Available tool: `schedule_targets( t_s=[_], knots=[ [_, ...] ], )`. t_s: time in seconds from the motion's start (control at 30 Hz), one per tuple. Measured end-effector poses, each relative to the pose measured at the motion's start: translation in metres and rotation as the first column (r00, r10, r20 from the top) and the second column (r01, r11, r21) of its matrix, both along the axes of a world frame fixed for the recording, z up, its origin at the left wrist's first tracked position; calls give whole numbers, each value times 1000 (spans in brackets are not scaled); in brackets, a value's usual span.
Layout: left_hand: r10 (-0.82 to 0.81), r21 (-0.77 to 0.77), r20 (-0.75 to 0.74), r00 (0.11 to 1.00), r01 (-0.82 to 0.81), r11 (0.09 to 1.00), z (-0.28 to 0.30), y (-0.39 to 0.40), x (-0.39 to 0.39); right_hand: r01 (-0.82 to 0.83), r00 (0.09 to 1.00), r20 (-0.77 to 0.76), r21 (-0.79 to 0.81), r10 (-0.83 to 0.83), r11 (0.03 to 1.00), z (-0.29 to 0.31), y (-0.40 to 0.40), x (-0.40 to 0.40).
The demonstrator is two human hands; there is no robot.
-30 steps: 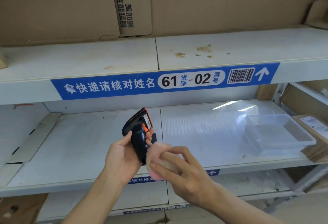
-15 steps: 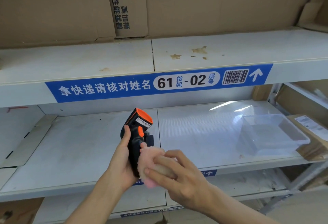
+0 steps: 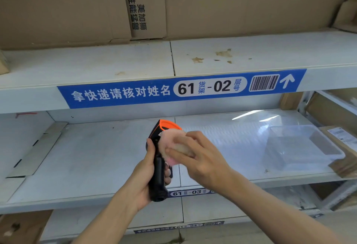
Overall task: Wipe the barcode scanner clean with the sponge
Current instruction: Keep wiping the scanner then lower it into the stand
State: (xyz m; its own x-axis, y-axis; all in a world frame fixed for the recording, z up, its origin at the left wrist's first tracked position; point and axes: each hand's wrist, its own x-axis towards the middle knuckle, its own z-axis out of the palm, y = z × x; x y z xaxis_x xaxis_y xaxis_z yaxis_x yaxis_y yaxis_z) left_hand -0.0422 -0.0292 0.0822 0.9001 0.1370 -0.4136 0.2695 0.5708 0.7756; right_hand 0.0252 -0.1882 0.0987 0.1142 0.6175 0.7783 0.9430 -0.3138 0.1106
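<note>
A black barcode scanner point(image 3: 158, 176) with an orange head stands upright in front of the middle shelf. My left hand point(image 3: 144, 178) grips its handle from the left. My right hand point(image 3: 199, 158) presses a pink sponge point(image 3: 171, 143) against the right side of the scanner's head, just under the orange rim. My fingers cover much of the sponge, and the sponge hides the scanner's trigger area.
White shelves point(image 3: 87, 158) carry a blue label strip point(image 3: 181, 89) marked 61-02. A clear plastic tub point(image 3: 301, 145) sits on the middle shelf at right, beside a cardboard parcel point(image 3: 345, 151). Large cardboard boxes point(image 3: 251, 5) fill the top shelf.
My right hand has slid the sponge up from the scanner's handle to its head. My left hand has turned the scanner more upright and shifted lower on the handle.
</note>
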Motion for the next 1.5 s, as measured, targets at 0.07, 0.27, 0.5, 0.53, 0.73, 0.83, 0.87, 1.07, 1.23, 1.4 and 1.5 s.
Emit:
schedule_targets(
  t_s=[0.07, 0.27, 0.5, 0.53, 0.73, 0.83, 0.87, 1.07, 1.23, 1.4, 1.5],
  knots=[
    [4, 14, -17, 1000, -3, 1000, -2, 6, -1, 47, 997, -54, -2, -47, 999, 4, -2, 5],
    [-67, 78, -40, 997, 70, 995, -12, 11, -2, -15, 974, -221, 128, 43, 992, 25, 4, 3],
    [-217, 170, 23, 976, 210, 963, -22, 18, -11, -137, 856, -515, -135, 48, 981, 45, 3, 15],
    [-201, 149, 20, 979, 196, 969, -24, 20, -11, -119, 861, -509, -204, -2, 972, 46, 0, 18],
    [-174, 143, 6, 985, 171, 975, -21, 20, -10, -40, 912, -406, -225, -56, 974, 41, -3, 21],
    [-113, 178, -41, 993, 118, 977, -17, 17, -8, -69, 918, -396, -119, 16, 991, 44, 8, 18],
    [-92, 213, -53, 994, 101, 972, -17, 16, -7, -69, 924, -383, -142, 10, 987, 45, 11, 18],
    [-87, 465, -102, 991, 125, 877, -22, 12, -8, -31, 939, -332, -356, -95, 934, 44, 14, 22],
    [-3, 617, -127, 992, 82, 783, -29, 10, -11, 3, 940, -299, -479, -166, 878, 39, 9, 28],
    [124, 840, -93, 988, 11, 543, -29, 13, -7, 64, 955, -212, -531, -205, 845, 37, 0, 31],
    [122, 882, -58, 991, -6, 472, -27, 12, -4, 28, 959, -248, -402, -138, 915, 32, 3, 27]
  ],
)
